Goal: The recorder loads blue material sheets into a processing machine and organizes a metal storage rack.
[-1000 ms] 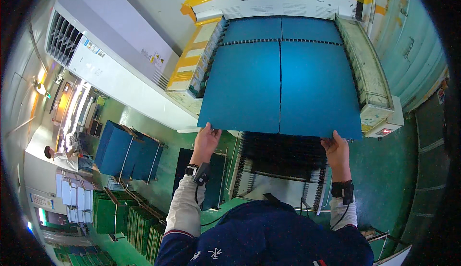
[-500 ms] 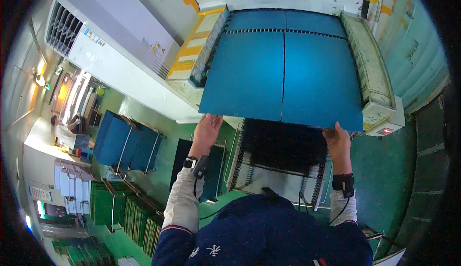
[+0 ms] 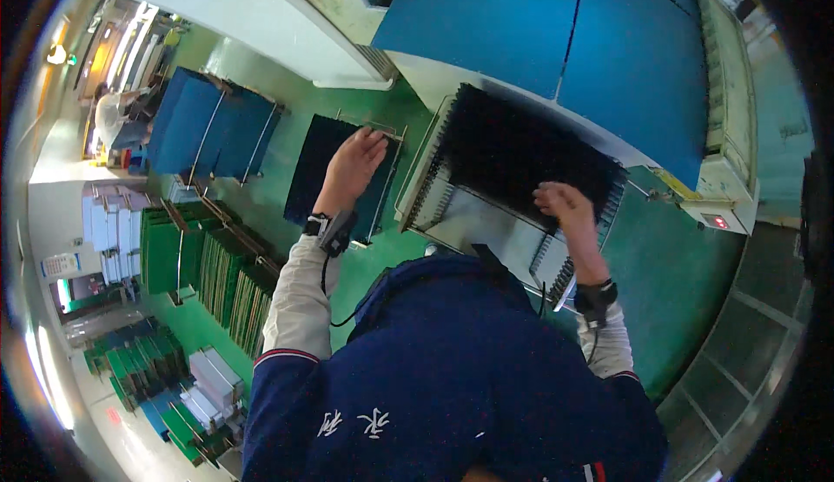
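Observation:
Two large blue panels lie side by side on the machine's bed, with a narrow dark gap between them. Below their near edge stands a rack with toothed rails, holding dark sheets. My left hand is raised left of this rack, empty, its fingers loosely bent. Over the dark sheets hovers my right hand, also empty, with fingers loosely stretched toward the left. Neither hand touches the panels.
Another dark stack on a wire stand is at the left. Beyond it are a blue rack load, green board stacks and a seated person. A control box juts out at the machine's right.
Both hands have let go of the near edge of the blue panels and drawn back from it. My view has swung left and down, so the machine sits higher and further right.

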### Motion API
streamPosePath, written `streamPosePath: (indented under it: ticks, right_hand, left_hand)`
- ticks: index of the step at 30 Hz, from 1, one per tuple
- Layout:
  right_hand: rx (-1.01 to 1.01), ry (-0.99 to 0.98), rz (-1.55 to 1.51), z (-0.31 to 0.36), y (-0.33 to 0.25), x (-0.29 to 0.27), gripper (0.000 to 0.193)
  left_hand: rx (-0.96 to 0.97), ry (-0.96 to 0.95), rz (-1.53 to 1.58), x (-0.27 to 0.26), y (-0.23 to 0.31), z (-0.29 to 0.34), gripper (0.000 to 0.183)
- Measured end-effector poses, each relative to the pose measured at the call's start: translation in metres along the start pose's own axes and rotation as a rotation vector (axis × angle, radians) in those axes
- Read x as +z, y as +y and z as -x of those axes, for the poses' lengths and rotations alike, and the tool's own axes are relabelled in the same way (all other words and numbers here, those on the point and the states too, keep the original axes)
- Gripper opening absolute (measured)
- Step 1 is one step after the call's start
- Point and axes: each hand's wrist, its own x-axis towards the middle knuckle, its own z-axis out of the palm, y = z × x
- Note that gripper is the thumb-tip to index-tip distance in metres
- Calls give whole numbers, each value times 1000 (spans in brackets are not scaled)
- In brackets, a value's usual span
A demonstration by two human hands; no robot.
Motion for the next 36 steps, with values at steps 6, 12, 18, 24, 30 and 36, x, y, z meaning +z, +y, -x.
streamPosePath:
  ticks: [6,12,18,24,30,36]
  right_hand:
    - [-440,-116,765,7,22,37,33]
    - [-480,-237,983,8,34,45,43]
    - [-541,-315,1047,14,43,46,48]
    - [-397,-254,1209,13,77,32,33]
    - [-228,-401,1555,-9,77,29,31]
    - [2,-457,1682,-42,87,16,38]
  left_hand:
    - [33,173,-210,-87,-45,75,38]
    - [-25,464,97,-156,-96,140,28]
    - [51,641,132,-180,-144,180,26]
    - [87,614,211,-155,-146,190,46]
    - [18,687,287,-170,-152,192,45]
    - [37,744,268,-190,-135,198,45]
